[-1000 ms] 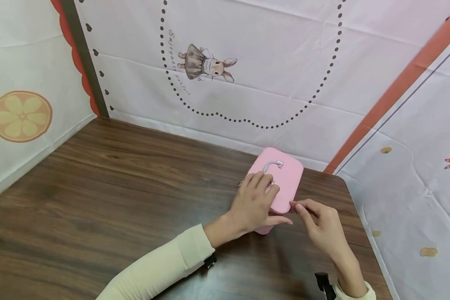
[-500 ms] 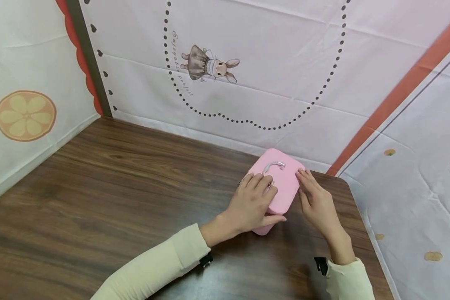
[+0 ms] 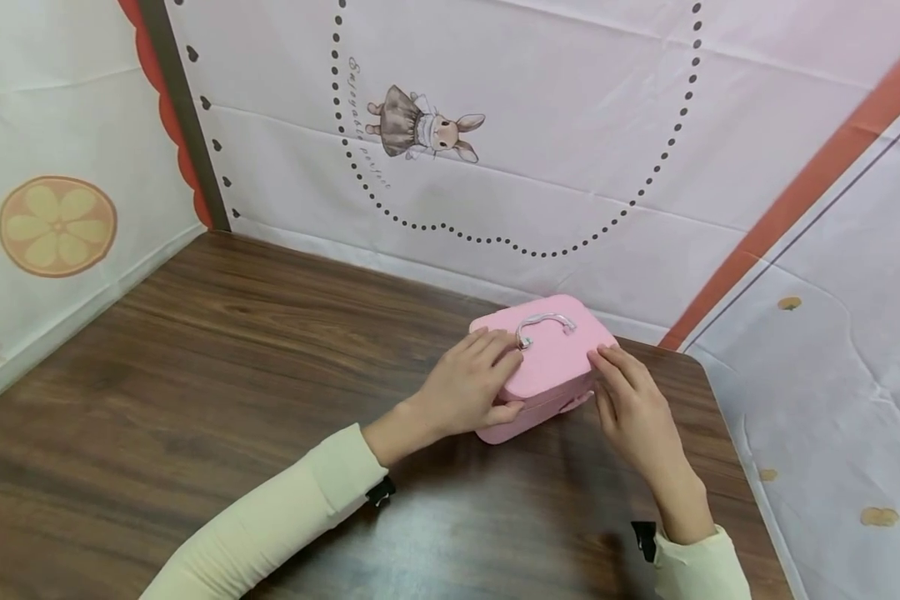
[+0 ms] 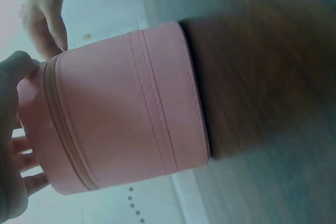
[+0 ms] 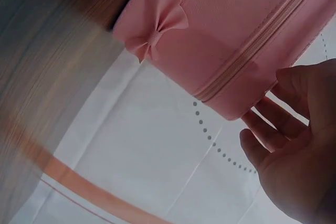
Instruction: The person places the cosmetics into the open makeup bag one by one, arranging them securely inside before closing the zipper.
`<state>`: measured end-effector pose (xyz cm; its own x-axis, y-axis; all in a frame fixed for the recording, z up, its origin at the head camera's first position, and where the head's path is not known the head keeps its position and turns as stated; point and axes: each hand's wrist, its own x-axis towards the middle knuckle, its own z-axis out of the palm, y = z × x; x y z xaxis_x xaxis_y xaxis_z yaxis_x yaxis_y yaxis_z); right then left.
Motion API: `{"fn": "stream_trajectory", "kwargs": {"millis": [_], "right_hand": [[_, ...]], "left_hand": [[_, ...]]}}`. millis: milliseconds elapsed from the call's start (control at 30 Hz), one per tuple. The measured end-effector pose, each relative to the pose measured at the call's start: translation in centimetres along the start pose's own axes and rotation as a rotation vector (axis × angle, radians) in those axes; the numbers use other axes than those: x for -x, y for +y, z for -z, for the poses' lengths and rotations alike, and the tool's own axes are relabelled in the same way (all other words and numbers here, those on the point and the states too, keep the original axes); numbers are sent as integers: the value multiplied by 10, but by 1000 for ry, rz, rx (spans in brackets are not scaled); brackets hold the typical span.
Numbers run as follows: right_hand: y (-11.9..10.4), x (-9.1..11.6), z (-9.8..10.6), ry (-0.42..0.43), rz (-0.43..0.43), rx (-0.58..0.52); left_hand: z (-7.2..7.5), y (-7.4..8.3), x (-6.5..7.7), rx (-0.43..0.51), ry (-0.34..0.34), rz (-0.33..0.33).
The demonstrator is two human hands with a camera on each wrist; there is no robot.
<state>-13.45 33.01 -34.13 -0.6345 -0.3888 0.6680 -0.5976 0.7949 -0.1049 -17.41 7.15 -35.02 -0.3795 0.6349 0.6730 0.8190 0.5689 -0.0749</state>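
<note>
A pink zippered case [image 3: 551, 362] stands upright at the back right of the table, its lid down. A silvery curved handle [image 3: 547, 318] sits on top. My left hand [image 3: 461, 387] holds the lid's left corner, fingers over the top and thumb on the front side. At the right corner my right hand [image 3: 637, 417] grips the lid, fingertips on top and thumb against the side. The zipper [image 5: 262, 38] runs below the lid in the right wrist view, and a pink bow [image 5: 155, 35] decorates the lower side. The zipper pull is not visible.
The dark wood table [image 3: 270, 350] reaches left and forward of the case. Just behind stands a wall covering [image 3: 570, 167] with a printed rabbit [image 3: 423, 125]. Another white covering [image 3: 817, 433] borders the table's right edge.
My right hand has left the case's near corner, where its fingers pinched something small, and moved up to the right corner. The case has turned, bringing the bow into view; my left hand moved left with it.
</note>
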Motion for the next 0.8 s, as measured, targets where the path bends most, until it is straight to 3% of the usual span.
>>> {"fn": "stream_trajectory", "kwargs": {"millis": [300, 800], "right_hand": [[-5, 2, -2, -1, 11, -9], [-18, -2, -5, -43, 6, 133]], "left_hand": [[3, -20, 3, 30, -47, -14], [-4, -51, 3, 87, -103, 38]]}}
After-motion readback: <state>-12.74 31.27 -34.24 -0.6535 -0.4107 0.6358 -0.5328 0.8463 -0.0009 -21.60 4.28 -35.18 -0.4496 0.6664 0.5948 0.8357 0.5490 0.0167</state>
